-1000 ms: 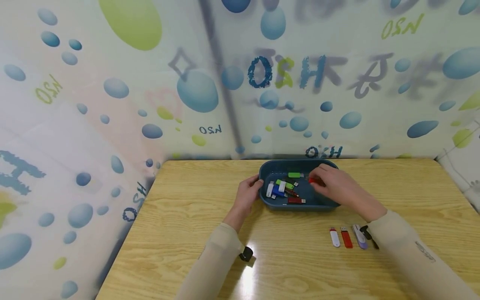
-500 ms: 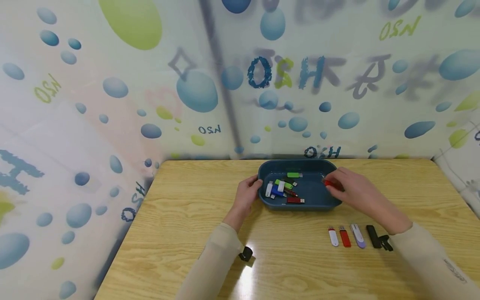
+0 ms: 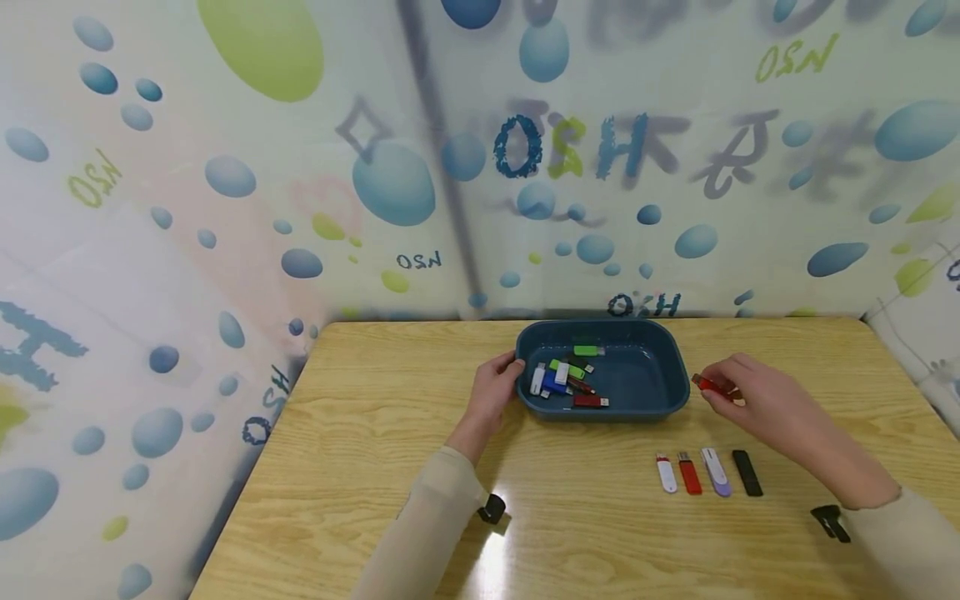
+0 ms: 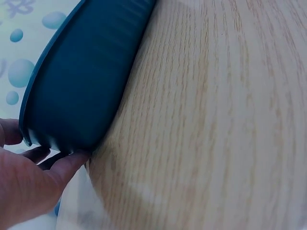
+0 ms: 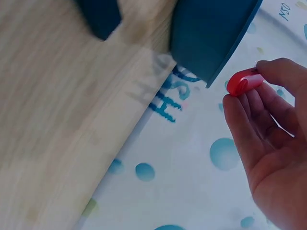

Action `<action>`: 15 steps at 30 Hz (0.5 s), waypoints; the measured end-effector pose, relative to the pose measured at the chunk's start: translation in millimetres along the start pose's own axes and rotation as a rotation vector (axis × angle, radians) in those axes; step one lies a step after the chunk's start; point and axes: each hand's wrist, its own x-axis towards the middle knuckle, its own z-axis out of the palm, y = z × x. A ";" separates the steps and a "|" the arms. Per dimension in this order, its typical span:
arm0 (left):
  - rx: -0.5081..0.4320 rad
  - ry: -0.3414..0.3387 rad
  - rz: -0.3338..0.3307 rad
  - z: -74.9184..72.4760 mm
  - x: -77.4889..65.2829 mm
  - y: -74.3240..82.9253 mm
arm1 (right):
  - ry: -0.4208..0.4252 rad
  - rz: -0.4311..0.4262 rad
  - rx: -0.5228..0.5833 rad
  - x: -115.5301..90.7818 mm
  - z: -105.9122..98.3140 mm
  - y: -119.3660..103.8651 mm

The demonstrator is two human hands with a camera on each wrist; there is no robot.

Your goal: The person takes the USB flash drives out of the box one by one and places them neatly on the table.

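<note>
A dark blue plastic bin (image 3: 645,412) stands at the back of the table, with several USB flash drives lying in its left half. My left hand (image 3: 493,390) holds the bin's left end, thumb at the rim and fingers against the outer wall (image 4: 72,86). Just beyond the bin's right end, my right hand (image 3: 757,400) pinches a red USB flash drive (image 3: 708,384) between thumb and fingers. The right wrist view shows that red drive's rounded end (image 5: 242,84) sticking out of the grip.
In front of the bin lies a row of drives: a white one (image 3: 666,473), a red one (image 3: 690,473), a white-and-purple one (image 3: 716,472) and a black one (image 3: 747,472). A printed cloth (image 3: 420,275) hangs behind the wooden table (image 3: 375,433).
My right hand has carried the red flash drive rightward, from over the bin to past its right end. The black drive in the row now shows fully. My left hand stays put.
</note>
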 end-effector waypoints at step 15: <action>-0.022 -0.004 -0.006 0.3 -3.7 3.9 | 0.042 0.044 -0.037 -39.1 -2.4 16.9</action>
